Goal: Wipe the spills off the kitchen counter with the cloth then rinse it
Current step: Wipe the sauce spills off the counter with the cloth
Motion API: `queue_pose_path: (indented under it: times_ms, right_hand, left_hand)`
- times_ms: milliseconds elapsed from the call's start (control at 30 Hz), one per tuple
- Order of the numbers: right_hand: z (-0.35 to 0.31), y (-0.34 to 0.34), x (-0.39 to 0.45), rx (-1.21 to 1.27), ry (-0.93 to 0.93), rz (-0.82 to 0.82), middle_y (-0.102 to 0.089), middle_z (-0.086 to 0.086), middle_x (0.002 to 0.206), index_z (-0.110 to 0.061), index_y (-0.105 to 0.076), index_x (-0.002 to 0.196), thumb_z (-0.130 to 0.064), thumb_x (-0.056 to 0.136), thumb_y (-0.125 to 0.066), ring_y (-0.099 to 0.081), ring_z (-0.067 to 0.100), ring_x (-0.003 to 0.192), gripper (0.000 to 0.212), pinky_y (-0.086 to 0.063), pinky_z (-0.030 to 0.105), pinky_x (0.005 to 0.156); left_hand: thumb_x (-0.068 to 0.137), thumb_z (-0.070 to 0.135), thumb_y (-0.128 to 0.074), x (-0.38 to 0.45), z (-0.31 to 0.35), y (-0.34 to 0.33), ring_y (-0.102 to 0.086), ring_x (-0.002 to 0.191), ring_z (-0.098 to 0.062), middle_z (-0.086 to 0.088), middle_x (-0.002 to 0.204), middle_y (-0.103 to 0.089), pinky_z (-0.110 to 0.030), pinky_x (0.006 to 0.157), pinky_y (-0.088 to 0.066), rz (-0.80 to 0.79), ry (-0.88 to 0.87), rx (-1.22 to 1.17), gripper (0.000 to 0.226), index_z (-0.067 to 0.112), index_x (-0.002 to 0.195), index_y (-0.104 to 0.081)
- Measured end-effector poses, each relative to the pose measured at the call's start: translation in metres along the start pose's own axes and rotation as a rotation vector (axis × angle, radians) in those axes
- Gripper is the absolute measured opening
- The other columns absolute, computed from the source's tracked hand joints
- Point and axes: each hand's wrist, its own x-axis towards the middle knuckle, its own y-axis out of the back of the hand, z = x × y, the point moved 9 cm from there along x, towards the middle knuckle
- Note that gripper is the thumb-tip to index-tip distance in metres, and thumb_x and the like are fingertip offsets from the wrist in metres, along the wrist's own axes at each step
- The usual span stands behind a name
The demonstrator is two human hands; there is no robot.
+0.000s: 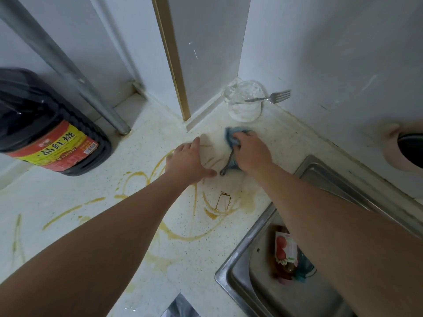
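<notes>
Under right hand [250, 152] — crumpled cloth [233, 138]

White walls [320, 53] — gold-edged panel [170, 58] (corner) — dim light.

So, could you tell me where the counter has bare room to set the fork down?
Free: the counter strip between the glass bowl and the sink. Crowded: the middle holds both hands and brown spills; the big bottle fills the left.

Dim, even light, soft shadows, wide-angle bending at the edges, slight blur throughout.
</notes>
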Motion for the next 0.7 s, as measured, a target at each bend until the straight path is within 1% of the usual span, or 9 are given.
queue_pose_path:
  times_ms: [67,167,233,300,367,400,533,600,700]
  right_hand:
    - [-0.002,0.002,0.000,0.021,-0.083,0.032,-0.048,0.009,0.148,-0.024,-0.045,0.152,-0.024,0.104,-0.055,-0.061,0.030,0.119,0.049,-0.051,0.042,0.098]
    - [-0.046,-0.022,-0.020,0.055,0.164,-0.076,-0.053,0.005,0.144,-0.022,-0.042,0.152,-0.023,0.103,-0.056,-0.063,0.026,0.115,0.051,-0.055,0.043,0.098]
    - [-0.048,-0.025,-0.023,0.030,0.243,-0.078,-0.059,0.002,0.131,-0.021,-0.053,0.139,-0.022,0.104,-0.055,-0.064,0.025,0.107,0.036,-0.055,0.040,0.090]
    - [-0.026,-0.009,-0.010,0.035,0.116,0.032,-0.059,0.001,0.112,-0.018,-0.063,0.117,-0.020,0.103,-0.054,-0.063,0.025,0.099,0.017,-0.048,0.034,0.080]
    - [-0.005,0.005,-0.002,0.057,-0.045,0.135,-0.059,0.005,0.109,-0.015,-0.066,0.110,-0.019,0.103,-0.053,-0.063,0.027,0.098,0.015,-0.041,0.031,0.077]
    - [-0.009,0.004,-0.003,0.042,-0.040,0.136,-0.060,0.006,0.114,-0.015,-0.067,0.112,-0.019,0.103,-0.053,-0.063,0.028,0.099,0.017,-0.043,0.032,0.077]
    - [-0.054,-0.023,-0.023,-0.057,0.332,-0.043,-0.061,0.003,0.135,-0.027,-0.065,0.138,-0.025,0.104,-0.054,-0.067,0.025,0.100,0.035,-0.056,0.043,0.090]
    - [-0.048,-0.014,-0.011,-0.058,0.295,-0.012,-0.062,0.003,0.133,-0.028,-0.068,0.134,-0.027,0.105,-0.052,-0.067,0.025,0.100,0.034,-0.055,0.045,0.092]
    - [-0.030,0.003,0.015,-0.016,0.075,0.101,-0.062,0.008,0.123,-0.019,-0.070,0.126,-0.022,0.105,-0.051,-0.066,0.028,0.098,0.029,-0.054,0.042,0.088]
  left_hand:
    - [0.066,0.072,-0.081,0.001,-0.001,0.000,-0.031,0.151,-0.029,-0.005,0.162,-0.037,-0.055,0.119,-0.034,-0.003,-0.008,-0.007,0.130,0.022,0.163,-0.010]
    - [0.065,0.070,-0.082,0.001,-0.001,-0.004,-0.029,0.152,-0.029,-0.006,0.162,-0.037,-0.052,0.121,-0.032,-0.006,-0.042,0.000,0.132,0.022,0.164,-0.009]
    - [0.068,0.068,-0.081,-0.001,-0.002,-0.003,-0.028,0.152,-0.028,-0.005,0.163,-0.036,-0.051,0.122,-0.031,-0.013,-0.054,0.018,0.128,0.022,0.164,-0.009]
    - [0.070,0.067,-0.081,-0.005,-0.003,-0.001,-0.027,0.152,-0.027,-0.004,0.164,-0.034,-0.050,0.122,-0.031,-0.023,-0.058,0.032,0.127,0.023,0.164,-0.009]
    - [0.071,0.064,-0.083,-0.007,-0.004,0.001,-0.026,0.153,-0.027,-0.003,0.164,-0.034,-0.049,0.122,-0.030,-0.020,-0.057,0.034,0.125,0.024,0.164,-0.009]
    - [0.072,0.061,-0.083,-0.007,-0.004,0.001,-0.026,0.153,-0.027,-0.003,0.163,-0.035,-0.049,0.122,-0.031,-0.018,-0.061,0.036,0.124,0.025,0.164,-0.010]
    - [0.073,0.059,-0.083,-0.008,-0.003,-0.002,-0.029,0.152,-0.024,-0.002,0.161,-0.039,-0.047,0.121,-0.033,0.007,-0.077,0.070,0.122,0.025,0.164,-0.009]
    - [0.073,0.060,-0.082,-0.008,-0.004,-0.002,-0.029,0.152,-0.024,-0.003,0.162,-0.037,-0.046,0.121,-0.033,0.009,-0.073,0.084,0.126,0.024,0.165,-0.004]
    - [0.073,0.060,-0.084,-0.006,-0.003,-0.001,-0.029,0.152,-0.025,-0.004,0.164,-0.032,-0.044,0.120,-0.033,-0.003,-0.064,0.067,0.130,0.022,0.165,0.001]
